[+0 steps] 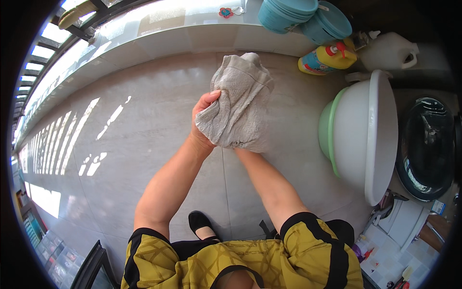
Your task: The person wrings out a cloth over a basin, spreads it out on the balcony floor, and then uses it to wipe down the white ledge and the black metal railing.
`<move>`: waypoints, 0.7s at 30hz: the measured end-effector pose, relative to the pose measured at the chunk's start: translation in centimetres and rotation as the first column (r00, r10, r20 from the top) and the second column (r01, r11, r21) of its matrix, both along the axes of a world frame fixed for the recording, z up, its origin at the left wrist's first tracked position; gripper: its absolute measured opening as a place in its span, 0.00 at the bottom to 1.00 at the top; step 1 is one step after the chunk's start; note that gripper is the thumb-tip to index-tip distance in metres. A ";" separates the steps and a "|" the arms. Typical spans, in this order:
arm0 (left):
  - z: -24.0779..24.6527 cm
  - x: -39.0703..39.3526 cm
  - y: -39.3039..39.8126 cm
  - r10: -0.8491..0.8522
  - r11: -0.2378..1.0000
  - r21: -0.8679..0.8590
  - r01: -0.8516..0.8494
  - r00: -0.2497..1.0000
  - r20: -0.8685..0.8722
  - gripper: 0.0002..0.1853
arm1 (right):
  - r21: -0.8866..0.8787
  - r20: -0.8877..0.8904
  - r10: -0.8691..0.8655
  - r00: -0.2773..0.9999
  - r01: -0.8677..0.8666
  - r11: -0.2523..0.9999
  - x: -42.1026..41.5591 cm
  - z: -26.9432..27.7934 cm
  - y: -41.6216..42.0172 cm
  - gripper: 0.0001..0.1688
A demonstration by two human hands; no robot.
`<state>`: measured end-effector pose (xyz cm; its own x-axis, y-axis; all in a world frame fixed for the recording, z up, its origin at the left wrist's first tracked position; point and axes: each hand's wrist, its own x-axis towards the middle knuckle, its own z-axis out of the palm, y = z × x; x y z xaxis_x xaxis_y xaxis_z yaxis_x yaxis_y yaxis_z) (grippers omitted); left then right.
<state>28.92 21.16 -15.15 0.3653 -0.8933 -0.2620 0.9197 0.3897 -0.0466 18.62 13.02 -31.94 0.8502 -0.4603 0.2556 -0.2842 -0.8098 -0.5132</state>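
A grey-beige terry towel (242, 104), bunched and creased with a flat woven band along its top edge, is held up above the floor. My left hand (204, 105) grips its left side, the thumb lying over the front of the fabric and the other fingers behind it. From below, my right forearm (267, 177) reaches up to the lower edge of the towel. The cloth covers my right hand, so its fingers and grip are hidden.
Grey floor tiles (151, 119) spread below. To the right, white and green basins (352, 137) stand near a dark oval lid (426, 148). A yellow pump bottle (325, 59), white jug (391, 50) and blue buckets (288, 14) are at upper right. A black shoe (200, 222) shows below.
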 end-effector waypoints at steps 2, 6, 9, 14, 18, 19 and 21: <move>-0.6 -0.6 0.3 -0.041 0.998 0.037 0.041 0.999 -0.003 0.18 | 0.127 0.045 0.022 0.999 -0.027 0.992 -0.7 0.1 -1.1 0.28; -2.7 -1.4 1.1 -0.062 0.995 0.080 0.060 0.998 0.014 0.23 | 0.621 0.205 0.045 0.978 -0.166 0.766 -4.7 0.3 -6.8 0.31; -2.8 -1.4 0.8 -0.082 0.993 0.089 0.076 0.994 0.068 0.24 | 0.590 0.314 -0.260 0.913 0.026 0.807 -6.7 5.1 -7.8 0.32; -6.5 -1.3 -2.9 -0.368 0.852 0.510 0.118 0.829 0.422 0.25 | 0.808 -0.084 -0.571 0.817 0.391 0.440 -14.6 7.5 -10.7 0.29; -13.1 -1.1 0.2 -0.666 0.416 0.888 -0.195 0.599 0.444 0.26 | 0.323 -0.799 -0.430 0.421 0.902 0.285 -23.9 2.3 -9.8 0.20; -13.6 -1.3 2.4 -0.655 0.448 0.867 -0.216 0.581 0.483 0.26 | 0.323 -0.748 -0.444 0.494 0.854 0.407 -23.4 3.2 -8.4 0.19; -13.8 -0.7 7.1 -0.773 0.422 0.792 -0.441 0.280 0.568 0.26 | 0.303 -0.634 -0.422 0.648 0.710 0.636 -21.0 5.7 -5.6 0.17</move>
<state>28.20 28.29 -28.96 0.7195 -0.5361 -0.4416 0.1257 -0.5248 0.8419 -2.34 7.43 -26.26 0.2944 -0.8167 -0.4963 -0.9004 -0.0631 -0.4304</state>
